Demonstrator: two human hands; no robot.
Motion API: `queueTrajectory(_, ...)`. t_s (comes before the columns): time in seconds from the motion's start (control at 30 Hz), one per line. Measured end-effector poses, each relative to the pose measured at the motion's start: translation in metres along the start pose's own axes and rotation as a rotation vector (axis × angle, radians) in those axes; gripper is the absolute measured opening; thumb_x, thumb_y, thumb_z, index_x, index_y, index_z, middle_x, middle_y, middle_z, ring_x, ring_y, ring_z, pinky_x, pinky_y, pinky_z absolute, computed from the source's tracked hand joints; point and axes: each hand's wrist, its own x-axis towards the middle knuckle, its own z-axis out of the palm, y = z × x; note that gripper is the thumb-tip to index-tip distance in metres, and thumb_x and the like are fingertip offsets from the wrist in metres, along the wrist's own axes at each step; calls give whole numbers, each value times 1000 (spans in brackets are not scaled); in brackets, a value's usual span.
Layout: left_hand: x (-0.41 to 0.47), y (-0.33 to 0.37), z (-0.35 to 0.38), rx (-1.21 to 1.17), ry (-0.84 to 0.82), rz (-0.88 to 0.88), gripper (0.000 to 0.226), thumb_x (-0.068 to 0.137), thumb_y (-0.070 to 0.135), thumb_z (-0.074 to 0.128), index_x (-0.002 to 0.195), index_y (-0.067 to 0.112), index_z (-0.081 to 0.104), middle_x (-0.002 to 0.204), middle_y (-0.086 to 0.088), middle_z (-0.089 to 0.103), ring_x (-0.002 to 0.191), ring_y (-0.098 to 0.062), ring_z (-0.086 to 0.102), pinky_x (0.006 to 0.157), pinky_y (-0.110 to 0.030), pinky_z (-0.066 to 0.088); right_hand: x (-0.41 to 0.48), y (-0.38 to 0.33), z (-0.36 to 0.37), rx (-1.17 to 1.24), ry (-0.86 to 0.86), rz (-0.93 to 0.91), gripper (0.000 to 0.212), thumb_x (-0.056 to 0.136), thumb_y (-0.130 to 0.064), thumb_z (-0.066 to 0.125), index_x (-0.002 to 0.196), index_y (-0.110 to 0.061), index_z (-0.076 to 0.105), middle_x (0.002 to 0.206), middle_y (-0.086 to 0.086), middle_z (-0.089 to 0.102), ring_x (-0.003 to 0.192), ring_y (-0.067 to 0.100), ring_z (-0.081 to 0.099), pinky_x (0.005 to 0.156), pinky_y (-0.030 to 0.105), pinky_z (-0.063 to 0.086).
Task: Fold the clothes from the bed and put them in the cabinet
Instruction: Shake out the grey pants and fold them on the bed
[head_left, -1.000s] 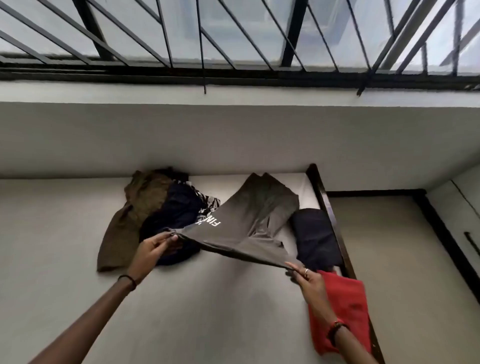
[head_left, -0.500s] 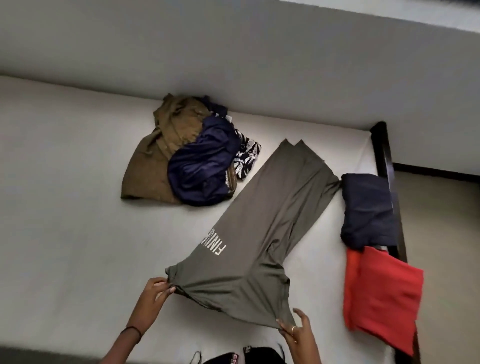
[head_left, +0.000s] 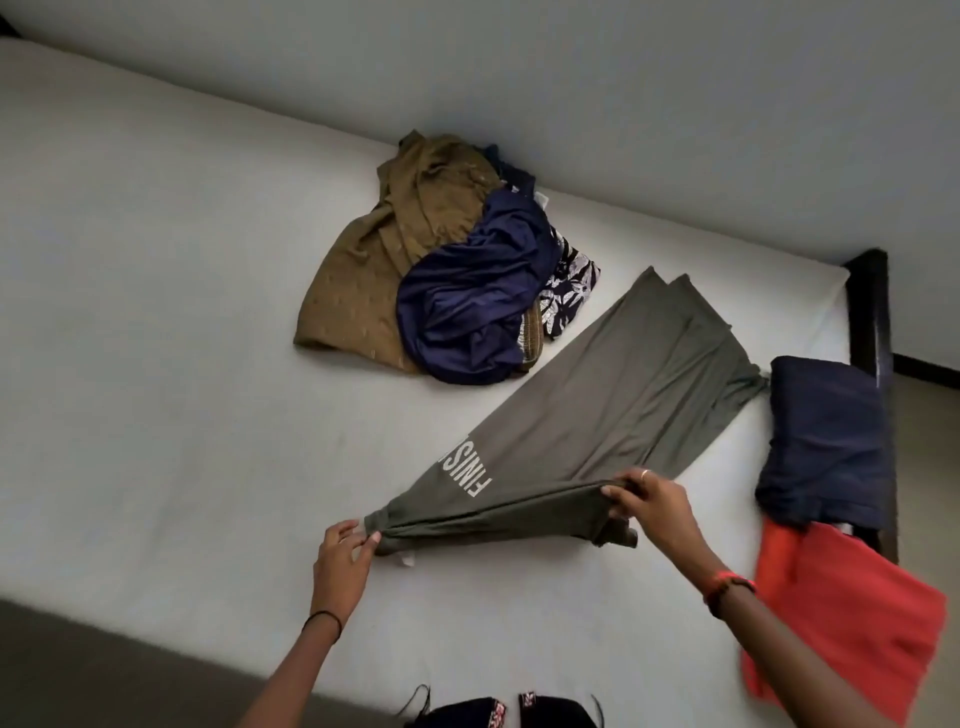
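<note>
Olive-grey trousers (head_left: 597, 410) with white lettering lie diagonally on the white bed (head_left: 156, 312), legs pointing to the far right. My left hand (head_left: 340, 561) pinches the left end of the waistband. My right hand (head_left: 652, 501) grips the right end, which is lifted and bunched. A pile of unfolded clothes lies beyond: a brown garment (head_left: 395, 244), a navy garment (head_left: 478, 306) and a floral piece (head_left: 569, 286). A folded navy garment (head_left: 826, 441) and a folded red garment (head_left: 852, 618) sit at the bed's right end.
A dark bed frame (head_left: 872, 312) borders the right end, with beige floor beyond it. A grey wall runs behind the bed. The bed's near edge meets dark floor at bottom left. Dark fabric with red trim (head_left: 498, 714) shows at the bottom edge.
The trousers came down from mid-air onto the bed. My right hand then lifted its end of the waistband and moved it up and left, bunching the top. The camera tilted down from the window.
</note>
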Motion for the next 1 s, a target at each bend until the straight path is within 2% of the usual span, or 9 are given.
queueTrajectory(0.23, 17, -5, -1, -34, -15, 4, 13, 90, 16, 62, 84, 6, 68, 126, -9, 52, 103, -21, 55, 91, -29, 42, 99, -54, 1, -135, -110, -93, 17, 85, -8, 67, 70, -11, 60, 48, -13, 58, 39, -8, 54, 45, 5, 39)
queueTrajectory(0.3, 22, -6, 1, -25, -20, 5, 17, 90, 14, 61, 89, -1, 68, 125, -12, 51, 100, -18, 54, 91, -25, 39, 122, -63, 9, -162, -102, -107, 25, 85, -8, 68, 64, -16, 56, 49, -6, 59, 37, -6, 54, 44, 7, 40)
queueTrajectory(0.4, 28, -3, 4, 15, -15, 8, 20, 91, 15, 60, 97, -4, 65, 122, -13, 48, 93, -15, 52, 88, -22, 38, 148, -70, 24, -220, -69, -104, 8, 85, -5, 65, 78, -3, 63, 58, 6, 63, 39, -8, 54, 53, 10, 47)
queueTrajectory(0.47, 33, -2, 4, 37, -27, -6, 18, 90, 16, 62, 100, 1, 62, 119, -12, 47, 86, -16, 54, 82, -23, 42, 160, -72, 34, -224, -8, -104, 8, 85, -1, 60, 91, 0, 65, 75, 13, 70, 52, -5, 60, 65, 15, 48)
queueTrajectory(0.53, 36, -1, 3, 39, -44, -20, 20, 89, 15, 63, 105, 6, 56, 118, -12, 46, 84, -17, 56, 78, -26, 45, 164, -73, 41, -221, 54, -103, 19, 85, -1, 56, 101, 0, 65, 94, 15, 70, 80, 18, 66, 78, 24, 47)
queueTrajectory(0.6, 36, -2, 2, 67, -39, -4, 31, 87, 14, 64, 115, 8, 52, 120, -12, 46, 89, -20, 58, 80, -31, 48, 161, -68, 48, -188, 92, -82, 24, 85, 0, 51, 105, 0, 64, 101, 15, 68, 91, 29, 64, 82, 27, 45)
queueTrajectory(0.73, 26, 4, 4, 156, 51, 138, 41, 87, 13, 64, 125, 9, 50, 124, -8, 47, 103, -23, 57, 91, -41, 46, 140, -41, 50, -123, 137, -43, 26, 88, -1, 48, 108, -2, 65, 104, 15, 67, 88, 29, 66, 79, 26, 47)
queueTrajectory(0.87, 11, 23, 11, 219, 100, 392, 26, 92, 28, 46, 113, 18, 56, 116, 5, 52, 98, -10, 54, 88, -27, 40, 118, 6, 35, -23, 248, 105, 24, 89, -1, 51, 109, 0, 65, 106, 19, 68, 95, 31, 64, 90, 35, 48)
queueTrajectory(1.0, 4, 46, 41, 246, -43, 584, 28, 91, 30, 35, 100, 20, 60, 102, 11, 54, 91, 2, 49, 83, -16, 38, 112, 52, 7, 151, 402, 388, 26, 88, -5, 53, 112, 0, 63, 111, 20, 66, 108, 33, 59, 95, 35, 42)
